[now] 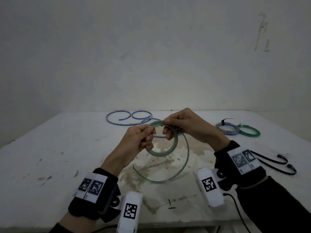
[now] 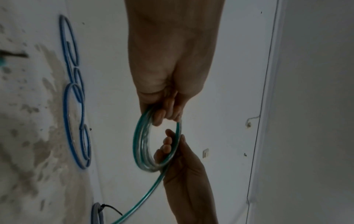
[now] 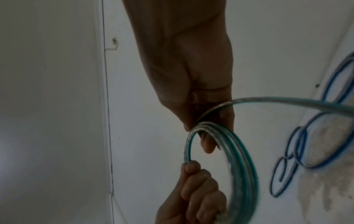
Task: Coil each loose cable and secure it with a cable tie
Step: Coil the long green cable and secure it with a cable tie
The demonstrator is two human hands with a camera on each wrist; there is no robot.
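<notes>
Head view: both hands, left hand [image 1: 141,140] and right hand [image 1: 183,126], pinch the half-wound green cable [image 1: 161,153]; 2 tied coils [image 1: 235,130] lie right of them, blue cable [image 1: 121,117] beyond untouched.

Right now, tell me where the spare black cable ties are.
In the head view the black cable ties lie on the table at the right, just beyond the right wrist, nearer than the two finished coils.

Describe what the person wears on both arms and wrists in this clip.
Both hands, left hand and right hand, are bare. Each wrist carries a black strap topped by a white plate with two square black-and-white coded markers. Under each wrist hangs a white boxy camera unit bearing one coded marker, joined by a ball mount, with a black cable trailing back. The right arm's dark sleeve is clearly visible.
</notes>
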